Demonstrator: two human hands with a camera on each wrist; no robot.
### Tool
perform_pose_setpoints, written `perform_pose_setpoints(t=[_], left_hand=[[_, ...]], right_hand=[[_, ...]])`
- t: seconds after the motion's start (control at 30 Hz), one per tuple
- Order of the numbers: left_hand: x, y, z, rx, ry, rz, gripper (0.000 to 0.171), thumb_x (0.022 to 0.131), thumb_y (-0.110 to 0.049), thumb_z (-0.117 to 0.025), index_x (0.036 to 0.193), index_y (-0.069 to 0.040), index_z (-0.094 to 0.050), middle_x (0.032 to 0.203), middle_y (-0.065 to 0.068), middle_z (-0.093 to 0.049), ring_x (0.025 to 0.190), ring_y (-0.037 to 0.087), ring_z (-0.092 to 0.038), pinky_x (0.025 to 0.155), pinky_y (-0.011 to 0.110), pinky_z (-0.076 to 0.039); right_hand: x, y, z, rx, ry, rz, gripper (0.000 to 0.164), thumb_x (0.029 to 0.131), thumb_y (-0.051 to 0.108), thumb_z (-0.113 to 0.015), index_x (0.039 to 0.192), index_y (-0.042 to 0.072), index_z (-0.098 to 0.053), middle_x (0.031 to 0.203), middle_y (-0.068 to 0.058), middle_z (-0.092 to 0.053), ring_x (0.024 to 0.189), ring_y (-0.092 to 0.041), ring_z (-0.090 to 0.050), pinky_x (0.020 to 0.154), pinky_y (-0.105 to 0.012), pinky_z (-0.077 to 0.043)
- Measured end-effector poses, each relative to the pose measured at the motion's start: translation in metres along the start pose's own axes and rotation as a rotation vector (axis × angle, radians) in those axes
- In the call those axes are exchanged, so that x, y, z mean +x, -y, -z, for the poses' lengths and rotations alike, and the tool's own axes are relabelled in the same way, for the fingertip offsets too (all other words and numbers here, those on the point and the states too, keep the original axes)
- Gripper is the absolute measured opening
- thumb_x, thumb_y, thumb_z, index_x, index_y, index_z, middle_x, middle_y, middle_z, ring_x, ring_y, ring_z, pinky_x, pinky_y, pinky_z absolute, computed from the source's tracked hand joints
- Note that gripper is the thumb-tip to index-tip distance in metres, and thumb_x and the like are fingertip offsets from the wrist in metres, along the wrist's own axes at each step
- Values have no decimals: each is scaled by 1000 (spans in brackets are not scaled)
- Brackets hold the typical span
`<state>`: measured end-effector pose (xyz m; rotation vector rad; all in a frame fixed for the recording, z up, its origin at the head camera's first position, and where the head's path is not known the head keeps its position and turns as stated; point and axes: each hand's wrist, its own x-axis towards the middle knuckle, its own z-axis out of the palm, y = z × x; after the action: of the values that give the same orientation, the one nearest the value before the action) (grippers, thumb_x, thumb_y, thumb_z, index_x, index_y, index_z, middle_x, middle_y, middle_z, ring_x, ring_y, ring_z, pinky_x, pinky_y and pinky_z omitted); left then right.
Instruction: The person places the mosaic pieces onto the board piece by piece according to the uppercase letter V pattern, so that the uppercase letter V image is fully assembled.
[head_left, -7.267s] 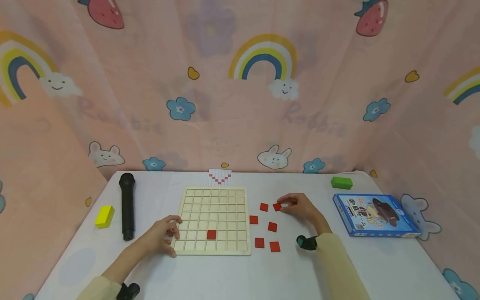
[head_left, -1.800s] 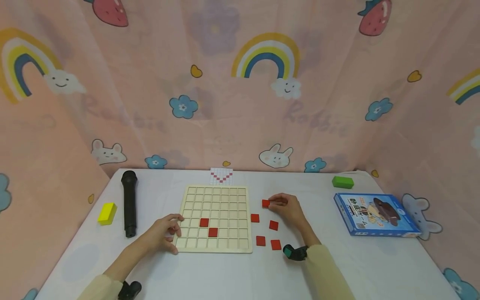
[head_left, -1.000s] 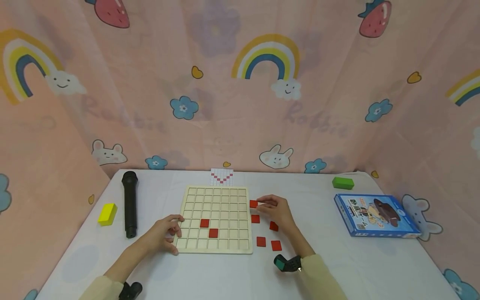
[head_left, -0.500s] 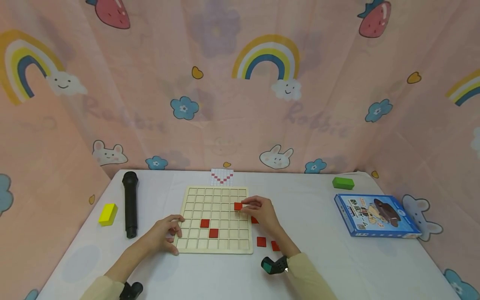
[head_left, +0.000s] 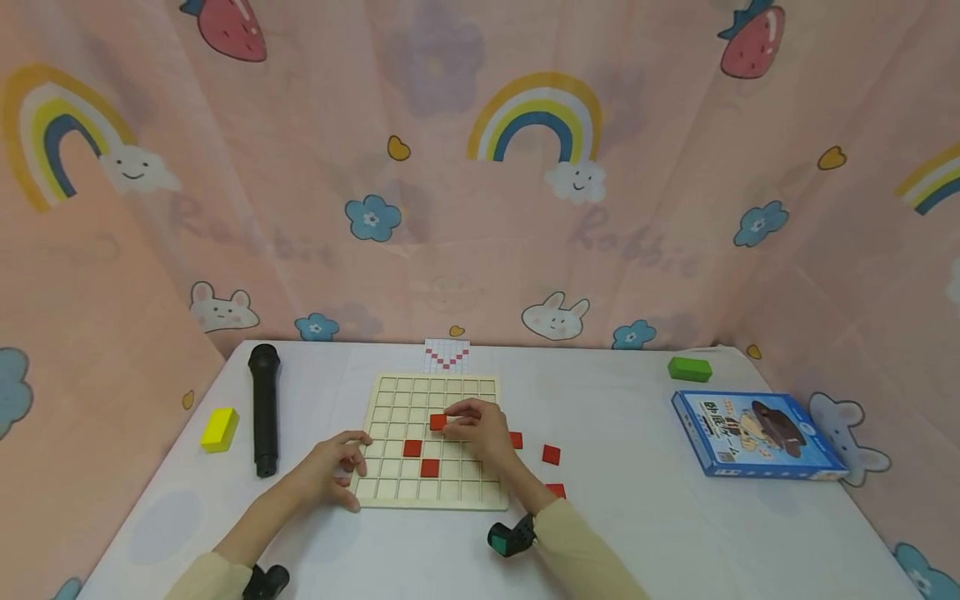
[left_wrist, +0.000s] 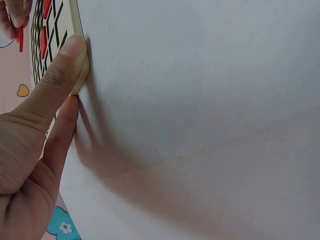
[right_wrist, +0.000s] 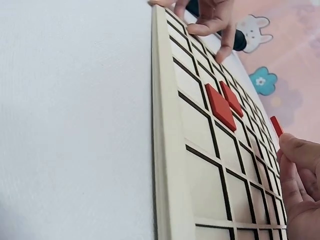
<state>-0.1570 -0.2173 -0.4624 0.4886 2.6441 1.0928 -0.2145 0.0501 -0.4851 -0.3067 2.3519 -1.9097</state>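
A cream grid board (head_left: pixel 390 492) lies flat on the white table, with two red square tiles set in its cells, a left tile (head_left: pixel 412 448) and a nearer tile (head_left: pixel 430 468). My left hand (head_left: pixel 330 471) grips the board's left edge; in the left wrist view its thumb (left_wrist: pixel 62 67) lies on a corner. Over the board's middle, my right hand (head_left: pixel 480 429) pinches another red tile (head_left: pixel 438 422) between thumb and fingers. The right wrist view shows this held tile (right_wrist: pixel 276 126) raised above the grid. Loose red tiles (head_left: pixel 551 455) lie right of the board, some partly behind my right arm.
Behind the board stands a small card (head_left: pixel 447 357) with a red V pattern. To the left are a black microphone (head_left: pixel 264 408) and a yellow block (head_left: pixel 220 430). A blue box (head_left: pixel 757 435) and a green block (head_left: pixel 689 369) lie at right. Patterned pink cloth hangs behind.
One tile has joined the first on the board. My right hand has since picked up another from the far right and carried it left over the grid. My left hand stays at the board's edge.
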Motion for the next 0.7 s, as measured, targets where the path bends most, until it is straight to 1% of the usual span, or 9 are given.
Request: perform_pose_setpoints(t=[0.07, 0.23, 0.37, 0.5, 0.57, 0.63, 0.7], left_hand=[[0, 0, 0, 2, -2, -5, 40, 54, -2, -89, 79, -7, -58, 131, 21, -48, 87, 19, -49, 65, 22, -47], [1, 1, 0, -10, -4, -6, 40, 54, -2, -89, 79, -7, -58, 131, 21, -48, 87, 20, -49, 65, 21, -47], [1, 3, -1, -17, -6, -2, 41, 54, -2, -90, 79, -7, -58, 130, 21, -48, 86, 19, -49, 64, 21, -46], [2, 4, -1, -11, -9, -15, 42, 53, -1, -90, 79, -7, -58, 130, 22, -49, 85, 19, -49, 64, 20, -47], [2, 4, -1, -11, -8, -22, 42, 53, -1, -90, 80, -7, -58, 130, 22, -49, 85, 19, -49, 64, 20, -48], [2, 4, -1, -12, -7, -25, 42, 53, -1, -90, 80, -6, -58, 130, 23, -49, 85, 19, -49, 64, 20, -48], [1, 3, -1, -11, -6, -21, 42, 53, -1, -90, 80, -6, -58, 130, 23, -49, 85, 19, -48, 64, 20, -48]], right_hand=[[1, -1, -6, -15, 3, -3, 23, 79, 4, -76, 100, -2, -68, 90, -12, -70, 78, -17, -68, 75, -24, -52], [4, -1, -21, -77, 2, 32, 21, 79, 5, -77, 97, -1, -69, 88, -10, -70, 76, -14, -66, 74, -24, -52], [6, 0, -30, -85, 13, 71, 20, 78, 1, -76, 96, -4, -68, 88, -13, -70, 76, -17, -68, 74, -25, -53], [9, 2, -38, -97, 23, 82, 19, 76, -1, -77, 93, -4, -68, 85, -12, -70, 74, -16, -67, 71, -23, -53], [11, 3, -42, -115, 26, 81, 18, 76, -1, -77, 92, -4, -68, 83, -10, -70, 72, -14, -66, 69, -21, -52], [12, 3, -45, -131, 28, 78, 18, 76, 0, -77, 91, -2, -68, 81, -8, -69, 70, -11, -64, 67, -20, -51], [14, 4, -48, -136, 39, 78, 18, 76, -1, -77, 92, -3, -68, 82, -9, -70, 70, -11, -64, 67, -21, -51]])
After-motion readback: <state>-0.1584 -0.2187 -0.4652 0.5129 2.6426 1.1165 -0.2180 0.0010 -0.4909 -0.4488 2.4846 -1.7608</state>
